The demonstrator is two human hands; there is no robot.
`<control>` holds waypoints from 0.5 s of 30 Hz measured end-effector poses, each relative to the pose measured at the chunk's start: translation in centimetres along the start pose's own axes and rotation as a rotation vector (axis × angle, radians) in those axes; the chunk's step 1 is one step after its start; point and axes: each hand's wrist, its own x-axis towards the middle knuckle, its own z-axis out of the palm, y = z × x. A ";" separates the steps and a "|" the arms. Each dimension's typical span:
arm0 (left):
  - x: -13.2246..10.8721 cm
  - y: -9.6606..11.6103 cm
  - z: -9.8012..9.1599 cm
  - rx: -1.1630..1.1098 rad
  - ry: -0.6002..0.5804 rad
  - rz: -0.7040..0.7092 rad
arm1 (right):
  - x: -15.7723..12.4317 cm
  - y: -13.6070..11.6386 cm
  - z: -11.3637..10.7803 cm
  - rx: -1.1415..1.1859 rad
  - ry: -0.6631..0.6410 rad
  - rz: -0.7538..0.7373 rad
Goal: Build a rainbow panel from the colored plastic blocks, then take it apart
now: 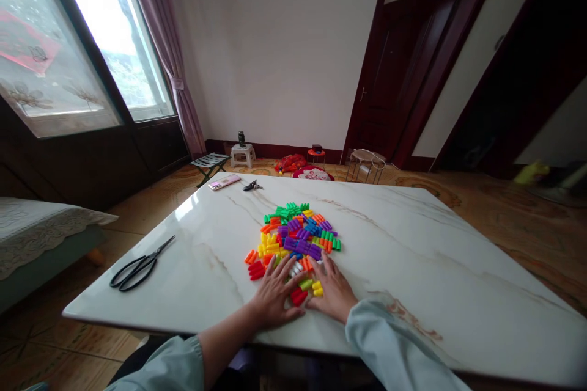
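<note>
A pile of small ridged plastic pieces in green, purple (302, 248), yellow, orange, blue and red lies near the front of the white marbled table (403, 238). My left hand (276, 294) rests palm down at the pile's near left edge, fingers spread over some pieces. On the near right side, my right hand (334, 291) lies with its fingers apart, touching the edge of the pile. Between the two hands are red (299, 297), lime and yellow pieces (317, 288). Neither hand grips a piece.
Black-handled scissors (140, 267) lie on the table's left side. A pink phone (224, 182) and keys (252, 186) are near the far left edge. Beyond the table stand a white stool (243, 155), a folding stool (210, 162) and a wire-framed stool (367, 160).
</note>
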 end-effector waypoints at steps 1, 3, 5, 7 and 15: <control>-0.2 -0.1 0.2 0.002 0.022 -0.003 | -0.4 0.2 0.8 0.014 0.051 -0.023; -0.3 -0.2 0.4 0.004 0.051 -0.004 | -1.0 0.8 2.2 0.051 0.137 -0.056; -0.3 -0.1 0.4 0.010 0.060 -0.001 | -1.3 1.2 3.0 0.074 0.194 -0.077; -0.2 0.0 0.3 0.025 0.055 -0.002 | -1.4 1.5 3.3 0.077 0.232 -0.092; -0.2 0.3 0.4 0.036 0.039 -0.015 | -1.2 1.4 3.1 0.069 0.309 -0.157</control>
